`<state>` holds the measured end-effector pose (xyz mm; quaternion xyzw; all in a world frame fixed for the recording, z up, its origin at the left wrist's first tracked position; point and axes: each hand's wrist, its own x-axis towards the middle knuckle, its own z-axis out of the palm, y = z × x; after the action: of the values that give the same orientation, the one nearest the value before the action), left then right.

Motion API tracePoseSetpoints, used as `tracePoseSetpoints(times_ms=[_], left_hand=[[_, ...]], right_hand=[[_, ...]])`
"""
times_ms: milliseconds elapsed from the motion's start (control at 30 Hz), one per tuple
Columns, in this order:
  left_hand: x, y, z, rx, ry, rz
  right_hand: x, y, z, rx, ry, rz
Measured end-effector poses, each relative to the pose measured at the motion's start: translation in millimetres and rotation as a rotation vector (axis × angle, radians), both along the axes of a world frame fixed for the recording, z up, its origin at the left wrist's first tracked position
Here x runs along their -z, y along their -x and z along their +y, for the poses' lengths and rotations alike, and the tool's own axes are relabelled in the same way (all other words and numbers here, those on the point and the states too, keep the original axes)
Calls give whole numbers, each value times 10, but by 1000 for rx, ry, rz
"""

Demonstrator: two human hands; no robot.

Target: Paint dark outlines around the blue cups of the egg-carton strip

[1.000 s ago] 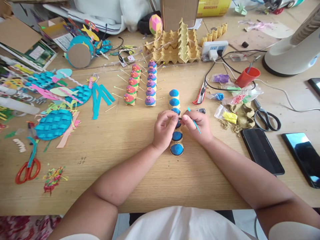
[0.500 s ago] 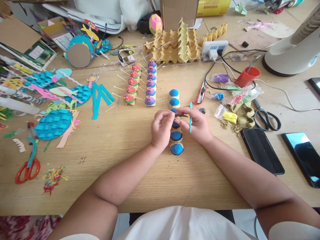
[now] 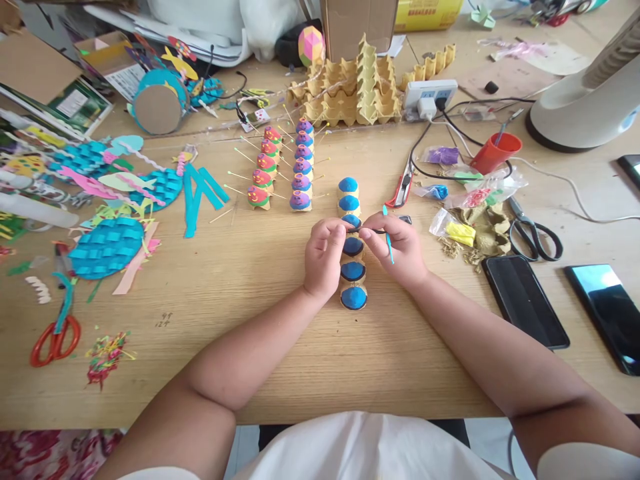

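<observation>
A strip of egg-carton cups (image 3: 354, 297) topped with blue clay domes lies lengthwise in front of me. The nearer domes have a black band round their lower edge; the far two show none. Above the middle of the strip, my left hand (image 3: 326, 257) pinches one end of a thin black clay strand (image 3: 354, 230). My right hand (image 3: 397, 243) pinches the other end between thumb and finger. A light blue modelling tool (image 3: 389, 237) is also tucked between the right hand's fingers, pointing up and down.
Two finished-looking caterpillars, red (image 3: 263, 177) and purple (image 3: 301, 167), stand further back. Right of the hands lie a utility knife (image 3: 403, 185), clay packets (image 3: 459, 233), black scissors (image 3: 535, 233) and phones (image 3: 525, 300). Orange-handled scissors (image 3: 56, 340) and blue woven paper (image 3: 107, 248) lie left.
My right thumb and finger have closed on the free end of the black strand, which now spans both hands. The blue tool has tilted in my right hand.
</observation>
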<state>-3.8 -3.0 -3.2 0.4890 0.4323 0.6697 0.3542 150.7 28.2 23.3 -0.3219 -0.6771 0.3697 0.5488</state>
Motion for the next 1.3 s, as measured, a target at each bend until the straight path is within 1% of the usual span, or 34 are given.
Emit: tracePoseSetpoints(times_ms=[100, 233, 333, 433, 500, 633, 767, 867, 1000, 1133, 1300], left_hand=[[-19, 11, -17, 42, -15, 60], [-46, 17, -29, 79, -45, 132], [-65, 11, -32, 65, -88, 194], [-69, 9, -31, 36, -121, 227], [-60, 8, -29, 26, -112, 207], [-30, 2, -23, -3, -30, 100], [-19, -13, -12, -37, 34, 30], [-27, -26, -3, -71, 61, 11], [-30, -39, 4, -80, 63, -40], [-22, -43, 12, -58, 78, -78], [-29, -40, 17, -51, 96, -26]], right_hand=[[-4, 1, 1, -14, 26, 0], [-7, -1, 0, -55, 23, 11], [-9, -4, 1, -92, 29, 41], [-8, -19, 0, -95, 59, 35], [-11, -31, -7, -87, 63, 27], [-1, -29, -27, -27, 56, 28], [68, 9, -23, 69, 77, 71], [104, 24, -12, 97, 68, 110], [67, 3, -11, 77, 41, 80], [38, -14, -14, 2, 46, 7], [57, 21, -7, 30, 23, -39]])
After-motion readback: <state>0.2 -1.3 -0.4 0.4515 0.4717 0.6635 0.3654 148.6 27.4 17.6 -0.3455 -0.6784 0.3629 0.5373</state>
